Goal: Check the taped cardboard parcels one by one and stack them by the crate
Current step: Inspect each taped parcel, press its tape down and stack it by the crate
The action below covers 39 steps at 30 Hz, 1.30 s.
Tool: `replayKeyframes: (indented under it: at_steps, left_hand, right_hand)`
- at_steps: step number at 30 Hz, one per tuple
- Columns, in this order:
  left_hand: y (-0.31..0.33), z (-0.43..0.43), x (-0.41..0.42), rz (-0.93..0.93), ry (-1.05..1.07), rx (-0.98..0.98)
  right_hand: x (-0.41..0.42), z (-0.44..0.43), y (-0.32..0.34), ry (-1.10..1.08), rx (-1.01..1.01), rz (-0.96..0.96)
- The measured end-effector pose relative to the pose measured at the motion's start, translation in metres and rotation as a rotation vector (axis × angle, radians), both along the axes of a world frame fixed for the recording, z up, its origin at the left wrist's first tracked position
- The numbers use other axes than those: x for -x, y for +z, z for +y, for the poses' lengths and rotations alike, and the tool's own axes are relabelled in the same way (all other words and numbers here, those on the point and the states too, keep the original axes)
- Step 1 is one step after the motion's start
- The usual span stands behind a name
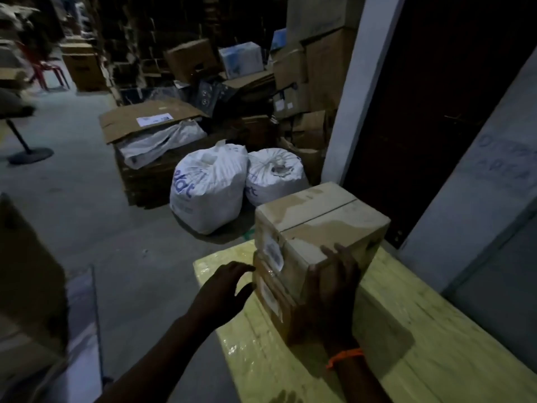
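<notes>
Stack so far: two taped cardboard parcels sit one on the other on the yellow-wrapped surface [406, 330], at about 1 o'clock from where the person stands. The upper parcel [316, 219] lies square on the lower parcel [279, 295], both with white labels on the near-left face.
Right hand: the right hand [334, 289] is spread flat against the near face of the stack, fingers reaching up onto the upper parcel's lower edge; pressing or steadying, not curled round anything.
Left hand: the left hand [223, 289] is loose and spread, hovering just beside the stack's left corner at 11 o'clock, holding nothing.
Progress: I'd judge at least two parcels are checked and stacked, with the top one being squared up now. How many remain I cannot say.
The crate: I can't pick out a crate for certain; the yellow surface may be its wrapped top, but the plastic film hides what lies under it.
Hard to make out: the room is dim. The label print is unreadable. The white sacks [209, 187] at 12 o'clock and the heaped cartons [290, 80] behind them blur into shadow. Both forearms are cut off at the bottom edge.
</notes>
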<state>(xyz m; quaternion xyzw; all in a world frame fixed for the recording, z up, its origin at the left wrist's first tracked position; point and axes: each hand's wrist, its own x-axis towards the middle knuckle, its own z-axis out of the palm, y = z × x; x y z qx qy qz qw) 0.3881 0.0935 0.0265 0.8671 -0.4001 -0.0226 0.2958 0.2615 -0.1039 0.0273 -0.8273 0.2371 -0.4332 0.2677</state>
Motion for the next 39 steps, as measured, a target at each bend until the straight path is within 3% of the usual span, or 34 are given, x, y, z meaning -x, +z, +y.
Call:
replayKeyframes:
  at_steps: [6, 10, 14, 18, 23, 27, 32, 36, 39]
  left_hand:
    - [0.023, -0.116, 0.009, 0.061, 0.105, 0.205]
    - [0.010, -0.149, 0.006, 0.160, 0.228, 0.159]
    - [-0.003, -0.147, 0.013, 0.440, 0.371, 0.390]
    - [0.000, -0.129, 0.024, 0.653, 0.305, 0.485]
    - [0.007, -0.056, 0.030, 0.674, 0.324, 0.540]
    - [0.011, 0.049, 0.055, 0.550, 0.428, 0.555]
    - [0.009, 0.194, 0.108, 0.537, 0.620, 0.513]
    - [0.002, 0.301, 0.154, 0.437, 0.754, 0.529]
    - [-0.005, 0.367, 0.188, 0.413, 0.859, 0.531]
  right_hand:
    - [-0.037, -0.137, 0.010, -0.053, 0.002, 0.074]
    - [-0.063, -0.213, 0.002, -0.069, -0.222, 0.284]
    - [-0.074, -0.252, -0.002, -0.032, -0.470, 0.347]
    - [-0.072, -0.244, 0.001, -0.081, -0.472, 0.317]
    - [-0.049, -0.178, 0.043, -0.029, -0.473, 0.236]
    - [-0.018, -0.082, 0.059, 0.089, -0.473, 0.203]
    - [0.007, 0.064, 0.039, 0.216, -0.545, 0.224]
    - [0.025, 0.175, 0.011, 0.369, -0.769, 0.273]
    - [0.042, 0.240, -0.014, 0.415, -0.762, 0.341]
